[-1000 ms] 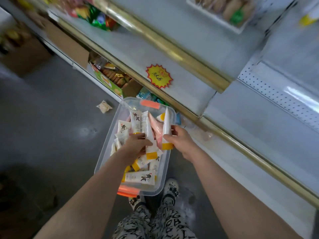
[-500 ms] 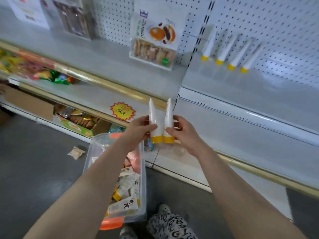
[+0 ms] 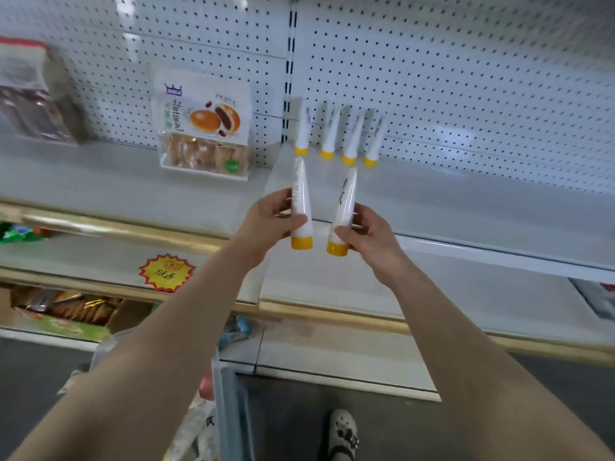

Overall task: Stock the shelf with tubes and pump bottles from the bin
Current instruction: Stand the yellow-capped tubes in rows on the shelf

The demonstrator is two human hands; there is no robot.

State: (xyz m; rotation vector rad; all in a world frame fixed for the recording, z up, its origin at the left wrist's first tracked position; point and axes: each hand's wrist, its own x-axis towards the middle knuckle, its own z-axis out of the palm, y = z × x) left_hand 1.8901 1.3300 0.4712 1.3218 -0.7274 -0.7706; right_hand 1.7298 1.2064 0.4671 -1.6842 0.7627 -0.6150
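We count four white tubes (image 3: 336,136) standing cap-down on the shelf (image 3: 466,197). Our left hand (image 3: 269,217) and right hand (image 3: 369,231) each grip one further tube, caps down, before that shelf.

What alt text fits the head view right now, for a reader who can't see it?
Each hand holds one white tube cap-down over the shelf: left hand on the left tube, right hand on the right tube. Four matching tubes already stand against the pegboard behind them.
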